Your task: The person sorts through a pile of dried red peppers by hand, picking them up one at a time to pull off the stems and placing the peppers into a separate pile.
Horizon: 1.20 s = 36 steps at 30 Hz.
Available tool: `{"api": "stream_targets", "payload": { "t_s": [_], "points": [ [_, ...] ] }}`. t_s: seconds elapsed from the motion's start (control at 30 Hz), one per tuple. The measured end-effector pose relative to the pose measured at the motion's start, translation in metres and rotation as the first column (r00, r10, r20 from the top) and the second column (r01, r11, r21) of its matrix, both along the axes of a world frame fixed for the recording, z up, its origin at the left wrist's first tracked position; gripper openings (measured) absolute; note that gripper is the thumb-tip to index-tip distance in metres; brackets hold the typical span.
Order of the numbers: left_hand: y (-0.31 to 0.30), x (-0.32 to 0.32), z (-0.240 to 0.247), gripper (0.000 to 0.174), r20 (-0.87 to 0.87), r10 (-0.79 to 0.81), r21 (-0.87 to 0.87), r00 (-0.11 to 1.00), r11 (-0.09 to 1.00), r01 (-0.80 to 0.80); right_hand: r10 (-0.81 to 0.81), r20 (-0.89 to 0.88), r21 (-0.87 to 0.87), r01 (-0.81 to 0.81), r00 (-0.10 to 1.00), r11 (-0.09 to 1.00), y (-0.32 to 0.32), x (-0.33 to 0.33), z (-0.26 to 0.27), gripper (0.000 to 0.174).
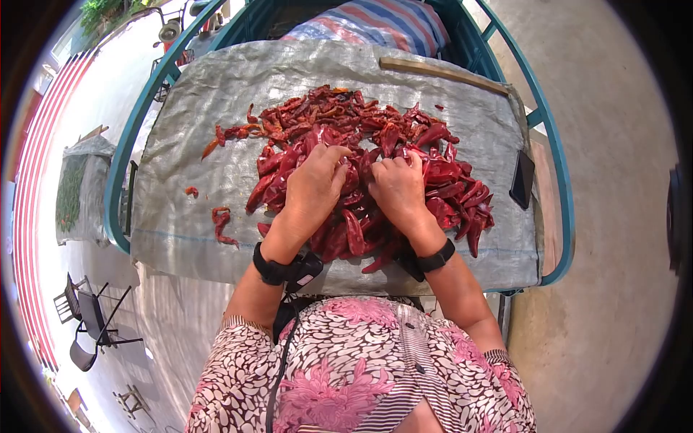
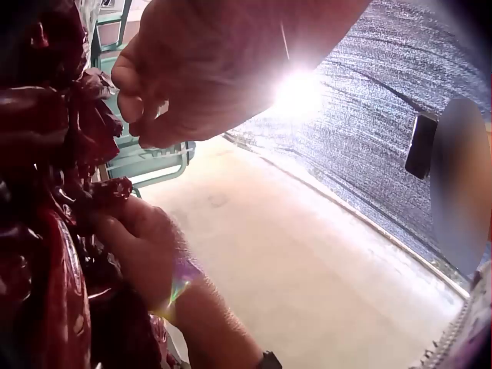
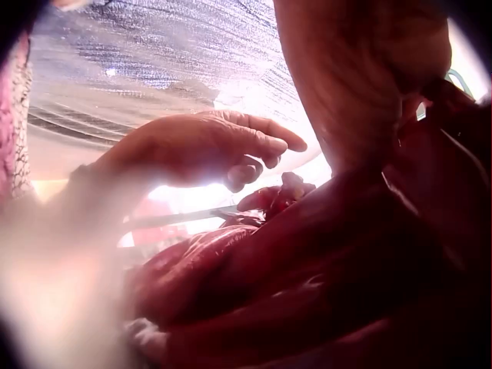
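Note:
A heap of dried red chili peppers (image 1: pixel 354 224) lies spread on a grey woven sheet (image 1: pixel 188 159). My left hand (image 1: pixel 317 180) is over the heap's middle, its fingers loosely bent with nothing between them. In the right wrist view this left hand (image 3: pixel 207 150) hovers just above a small wrinkled pepper (image 3: pixel 288 192). Close beside it, my right hand (image 1: pixel 399 187) reaches into the peppers. From the left wrist view, the right hand (image 2: pixel 146 250) pinches a dark red chili pepper (image 2: pixel 114 189) with curled fingers; its fingertips are partly hidden.
Darker, shrivelled peppers (image 1: pixel 310 115) form the heap's far side. A phone (image 1: pixel 522 180) lies at the sheet's right edge, and a wooden strip (image 1: pixel 444 76) along the back. Teal cart rails (image 1: pixel 556 195) flank the sheet. A striped bag (image 1: pixel 375 25) sits behind.

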<state>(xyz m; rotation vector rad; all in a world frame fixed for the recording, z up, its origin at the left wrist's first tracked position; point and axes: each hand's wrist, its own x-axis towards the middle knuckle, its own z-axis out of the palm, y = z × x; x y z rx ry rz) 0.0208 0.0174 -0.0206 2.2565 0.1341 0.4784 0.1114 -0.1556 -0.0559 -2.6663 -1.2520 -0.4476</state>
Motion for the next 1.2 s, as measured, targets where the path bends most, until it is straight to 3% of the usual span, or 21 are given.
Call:
{"api": "stream_targets", "payload": {
  "t_s": [0.13, 0.23, 0.27, 0.33, 0.4, 0.53, 0.63, 0.73, 0.83, 0.9, 0.97, 1.1, 1.13, 1.2],
  "points": [
    [-0.008, -0.002, 0.004, 0.03, -0.018, -0.043, 0.039, 0.999, 0.998, 0.043, 0.012, -0.069, 0.157, -0.001, 0.998, 0.988, -0.012, 0.003, 0.009, 0.009],
    [-0.019, -0.003, 0.006, 0.033, -0.037, -0.112, -0.012, 0.993, 0.994, 0.111, 0.074, -0.223, 0.364, 0.013, 0.972, 0.931, -0.021, -0.007, 0.031, 0.008],
    [-0.021, -0.004, 0.006, 0.034, -0.044, -0.138, -0.041, 0.989, 0.99, 0.136, 0.109, -0.315, 0.415, 0.033, 0.943, 0.909, -0.025, -0.011, 0.038, 0.01],
    [-0.025, -0.004, 0.003, 0.032, -0.011, -0.181, -0.053, 0.983, 0.982, 0.18, 0.197, -0.652, 0.492, 0.211, 0.732, 0.844, -0.031, -0.016, 0.046, 0.01],
    [-0.027, -0.003, 0.001, 0.026, -0.049, -0.203, 0.002, 0.978, 0.979, 0.203, 0.273, -0.685, 0.52, 0.19, 0.675, 0.833, -0.037, -0.011, 0.044, 0.01],
    [-0.026, -0.016, 0.02, 0.023, -0.153, -0.05, 0.116, 0.987, 0.991, 0.068, 0.12, -0.407, 0.444, 0.081, 0.905, 0.893, -0.049, 0.006, 0.042, 0.011],
    [-0.012, -0.025, 0.025, 0.031, -0.059, 0.119, 0.147, 0.991, 0.983, -0.109, 0.078, -0.293, 0.409, 0.051, 0.953, 0.911, -0.047, 0.018, 0.039, 0.012],
    [-0.007, -0.026, 0.027, 0.044, 0.026, 0.325, 0.244, 0.945, 0.915, -0.321, 0.06, -0.119, 0.242, -0.03, 0.991, 0.97, -0.028, 0.025, 0.032, 0.023],
    [-0.017, -0.029, 0.031, 0.052, 0.044, 0.328, 0.188, 0.944, 0.925, -0.33, 0.038, -0.137, 0.059, -0.031, 0.99, 0.998, -0.016, 0.031, 0.011, 0.034],
    [-0.026, -0.03, 0.029, 0.045, -0.082, 0.23, 0.07, 0.97, 0.972, -0.225, 0.067, -0.172, 0.047, -0.06, 0.983, 0.997, -0.015, 0.033, 0.002, 0.036],
    [-0.033, -0.027, 0.016, 0.041, -0.062, 0.145, 0.029, 0.987, 0.989, -0.144, 0.093, -0.198, 0.067, -0.081, 0.976, 0.994, -0.015, 0.034, 0.003, 0.036],
    [-0.042, -0.022, 0.003, 0.049, -0.021, 0.094, 0.058, 0.995, 0.994, -0.092, 0.168, -0.311, 0.345, -0.054, 0.935, 0.937, -0.024, 0.028, 0.026, 0.026],
    [-0.044, -0.021, 0.004, 0.057, -0.068, 0.076, 0.016, 0.995, 0.997, -0.075, 0.161, -0.401, 0.349, -0.012, 0.902, 0.937, -0.028, 0.023, 0.038, 0.024],
    [-0.05, -0.019, -0.001, 0.061, -0.059, 0.021, 0.04, 0.998, 0.999, -0.018, 0.298, -0.568, 0.524, 0.058, 0.767, 0.85, -0.029, 0.006, 0.053, 0.024]
  ]
}}
